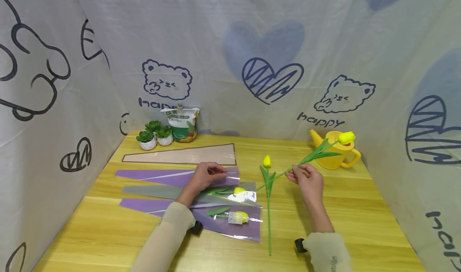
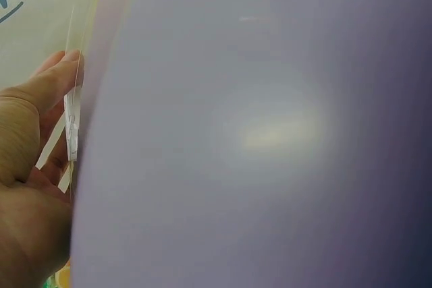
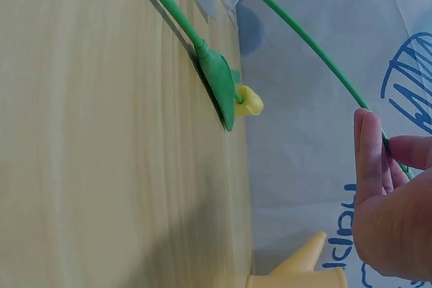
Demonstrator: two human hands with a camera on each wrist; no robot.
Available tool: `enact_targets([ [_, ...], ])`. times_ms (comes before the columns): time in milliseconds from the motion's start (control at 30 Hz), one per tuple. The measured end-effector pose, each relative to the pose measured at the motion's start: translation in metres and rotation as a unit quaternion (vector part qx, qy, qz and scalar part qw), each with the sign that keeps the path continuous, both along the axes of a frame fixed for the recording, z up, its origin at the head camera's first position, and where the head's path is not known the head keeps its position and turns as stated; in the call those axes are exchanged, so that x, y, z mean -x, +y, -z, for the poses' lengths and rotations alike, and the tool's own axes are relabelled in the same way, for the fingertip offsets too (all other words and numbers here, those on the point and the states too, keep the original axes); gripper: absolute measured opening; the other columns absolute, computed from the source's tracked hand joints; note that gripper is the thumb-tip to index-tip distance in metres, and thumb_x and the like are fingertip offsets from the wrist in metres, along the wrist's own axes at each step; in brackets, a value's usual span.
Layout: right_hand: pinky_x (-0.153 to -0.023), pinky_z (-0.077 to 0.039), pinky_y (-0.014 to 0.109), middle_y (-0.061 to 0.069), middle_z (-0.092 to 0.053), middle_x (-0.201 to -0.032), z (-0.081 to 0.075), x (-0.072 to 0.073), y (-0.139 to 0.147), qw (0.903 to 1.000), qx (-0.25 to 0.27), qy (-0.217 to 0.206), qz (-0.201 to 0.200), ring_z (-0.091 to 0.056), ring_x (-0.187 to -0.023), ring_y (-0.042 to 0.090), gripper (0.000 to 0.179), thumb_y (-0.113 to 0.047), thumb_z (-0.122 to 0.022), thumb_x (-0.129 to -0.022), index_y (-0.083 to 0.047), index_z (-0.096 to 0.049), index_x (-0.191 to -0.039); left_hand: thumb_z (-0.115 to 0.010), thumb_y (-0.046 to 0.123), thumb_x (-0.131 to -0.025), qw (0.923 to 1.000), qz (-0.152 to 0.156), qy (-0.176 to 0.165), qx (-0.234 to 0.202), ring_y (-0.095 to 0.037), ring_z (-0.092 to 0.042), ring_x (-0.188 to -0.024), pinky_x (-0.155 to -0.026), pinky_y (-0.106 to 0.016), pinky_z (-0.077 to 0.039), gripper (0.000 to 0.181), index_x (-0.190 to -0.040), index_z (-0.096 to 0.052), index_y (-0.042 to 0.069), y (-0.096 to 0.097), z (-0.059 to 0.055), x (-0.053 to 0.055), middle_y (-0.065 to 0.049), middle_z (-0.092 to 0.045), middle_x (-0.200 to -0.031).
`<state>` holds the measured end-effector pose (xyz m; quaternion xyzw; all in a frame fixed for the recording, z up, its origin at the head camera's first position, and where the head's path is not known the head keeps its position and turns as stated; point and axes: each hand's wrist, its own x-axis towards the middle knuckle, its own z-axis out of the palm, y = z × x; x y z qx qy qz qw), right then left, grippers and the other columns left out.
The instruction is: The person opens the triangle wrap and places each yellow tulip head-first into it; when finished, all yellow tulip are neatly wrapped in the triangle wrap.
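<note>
Standing beyond and left of the left grip (image 1: 203, 179) are potted plants (image 1: 148, 141). This grip pinches the clear edge of a purple sleeve (image 1: 155, 174), with two sleeved tulips (image 1: 244, 217) on its near side. Right of it, a loose tulip (image 1: 266, 178) lies on the surface (image 1: 353, 208). Next, the right grip (image 1: 310, 180) pinches a raised tulip (image 1: 311, 157), a yellow watering can (image 1: 327, 162) beyond.

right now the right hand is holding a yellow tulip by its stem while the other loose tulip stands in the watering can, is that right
Not quite: the other loose tulip is not in the watering can. The head view shows it lying on the wooden table. The right hand is indeed holding a yellow tulip by its stem.
</note>
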<state>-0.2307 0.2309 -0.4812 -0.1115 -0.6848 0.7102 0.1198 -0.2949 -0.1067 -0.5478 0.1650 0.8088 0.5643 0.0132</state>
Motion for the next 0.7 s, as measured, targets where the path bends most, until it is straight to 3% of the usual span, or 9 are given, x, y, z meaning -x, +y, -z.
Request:
enact_targets([
  [167,-0.076,-0.062,0.027,-0.003,-0.074,-0.074,0.004,0.001,-0.003,0.9995,0.02,0.017,0.02,-0.075,-0.071,0.009,0.023,-0.005,-0.061,-0.103,0.017,-0.058,-0.109,-0.084,0.012,-0.087,1.0,0.007,0.004,-0.006,-0.017,-0.067,-0.082,-0.071,-0.024,-0.05,0.017,-0.101,-0.081,0.003,0.002,-0.001,0.0,-0.013,-0.078,-0.096],
  [400,-0.075,-0.062,0.028,-0.001,-0.075,-0.074,0.006,0.002,-0.004,0.9973,0.031,0.043,0.05,-0.076,-0.07,0.01,0.025,-0.008,-0.064,-0.103,0.016,-0.06,-0.106,-0.083,0.015,-0.089,0.9998,0.012,-0.005,0.012,-0.013,-0.066,-0.082,-0.075,-0.026,-0.051,0.014,-0.101,-0.081,0.008,0.003,-0.001,0.001,-0.004,-0.078,-0.093],
  [700,-0.076,-0.062,0.028,0.002,-0.077,-0.077,0.014,0.002,-0.012,0.9968,0.055,0.034,0.047,-0.077,-0.072,0.013,0.026,-0.004,-0.065,-0.101,0.02,-0.06,-0.109,-0.084,0.013,-0.088,0.9998,0.019,-0.004,-0.001,-0.012,-0.067,-0.081,-0.074,-0.025,-0.051,0.012,-0.098,-0.082,0.009,0.009,-0.003,-0.001,-0.006,-0.078,-0.094],
])
